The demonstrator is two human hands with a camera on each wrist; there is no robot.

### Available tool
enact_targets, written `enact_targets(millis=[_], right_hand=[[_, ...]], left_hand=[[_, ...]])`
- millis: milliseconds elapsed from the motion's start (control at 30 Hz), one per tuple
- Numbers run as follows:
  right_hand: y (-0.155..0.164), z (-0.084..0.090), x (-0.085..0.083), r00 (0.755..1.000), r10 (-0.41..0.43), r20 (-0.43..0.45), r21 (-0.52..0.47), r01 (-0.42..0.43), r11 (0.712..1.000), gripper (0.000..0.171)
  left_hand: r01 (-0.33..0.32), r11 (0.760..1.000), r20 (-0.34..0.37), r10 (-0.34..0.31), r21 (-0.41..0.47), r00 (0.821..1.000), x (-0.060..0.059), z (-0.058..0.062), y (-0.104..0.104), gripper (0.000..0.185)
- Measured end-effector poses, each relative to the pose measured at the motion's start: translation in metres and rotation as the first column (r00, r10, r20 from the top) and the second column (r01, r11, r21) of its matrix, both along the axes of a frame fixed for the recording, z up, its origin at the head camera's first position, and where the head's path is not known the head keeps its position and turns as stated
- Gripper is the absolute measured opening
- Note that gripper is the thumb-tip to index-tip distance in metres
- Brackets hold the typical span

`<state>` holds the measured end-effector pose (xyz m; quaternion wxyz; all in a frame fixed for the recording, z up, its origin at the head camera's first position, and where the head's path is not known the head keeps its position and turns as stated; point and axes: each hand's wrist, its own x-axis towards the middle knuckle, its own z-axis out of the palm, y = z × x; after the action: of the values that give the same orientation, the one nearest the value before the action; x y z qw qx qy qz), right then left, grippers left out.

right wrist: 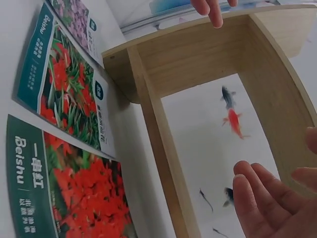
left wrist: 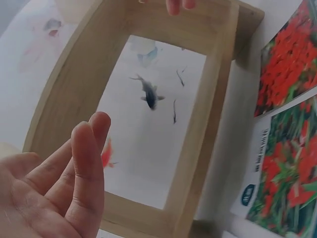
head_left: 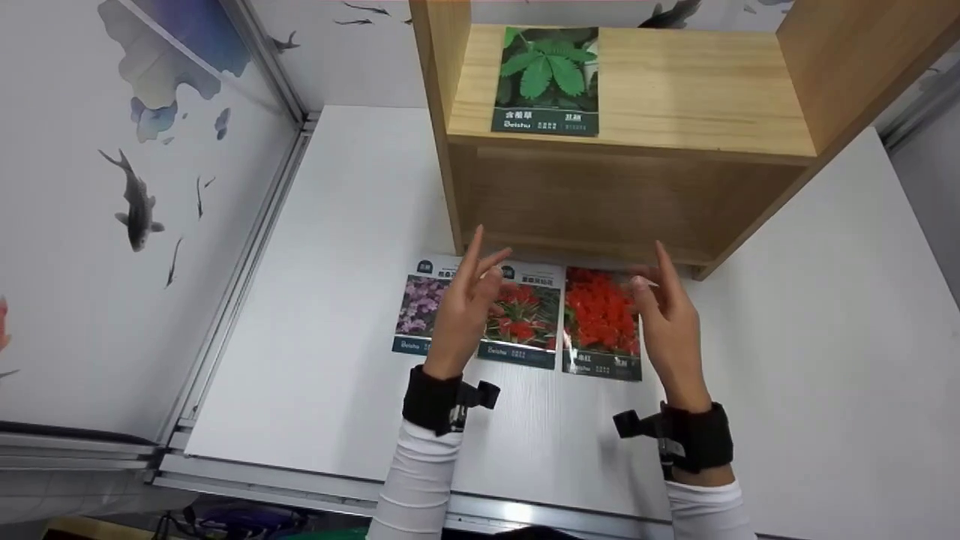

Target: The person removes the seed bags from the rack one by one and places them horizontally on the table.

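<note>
A wooden shelf unit (head_left: 675, 90) is standing at the far side of a white table (head_left: 810, 337), with a seed packet showing green leaves (head_left: 547, 79) lying flat on its upper board. An aluminium rail (head_left: 247, 247) is running along the table's left edge, where a pale wall is displaying a painted dark fish (head_left: 136, 202) among blue-grey washes. Seen from the wrist cameras, a black fish (left wrist: 148, 93) and an orange fish (right wrist: 234, 121) are showing on the wall through the shelf's open frame. Cables (head_left: 225, 517) are lying below the table's near edge.
</note>
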<state>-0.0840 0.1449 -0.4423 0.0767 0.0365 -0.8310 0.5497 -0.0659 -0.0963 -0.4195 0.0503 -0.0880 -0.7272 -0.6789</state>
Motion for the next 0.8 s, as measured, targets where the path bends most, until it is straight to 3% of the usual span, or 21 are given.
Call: enact_targets(millis=[267,667,800], right_hand=[[-0.016,0.04,-0.009,0.992,0.099,-0.084,-0.068,-0.105,0.992,0.057],[-0.035,0.079,-0.035,0.972,0.175,-0.159,0.012,-0.175,0.984,0.061],[-0.038,0.087,-0.044,0.973,0.183,-0.142,-0.01,-0.187,0.982,0.064]], left_hand=[[-0.02,1.0,-0.032,0.02,-0.003,0.999,-0.014,0.022,-0.007,0.075],[-0.036,0.999,-0.054,0.035,-0.026,0.998,-0.038,0.056,-0.019,0.073],[-0.033,0.998,-0.052,0.03,-0.051,0.998,-0.051,0.057,-0.02,0.07]])
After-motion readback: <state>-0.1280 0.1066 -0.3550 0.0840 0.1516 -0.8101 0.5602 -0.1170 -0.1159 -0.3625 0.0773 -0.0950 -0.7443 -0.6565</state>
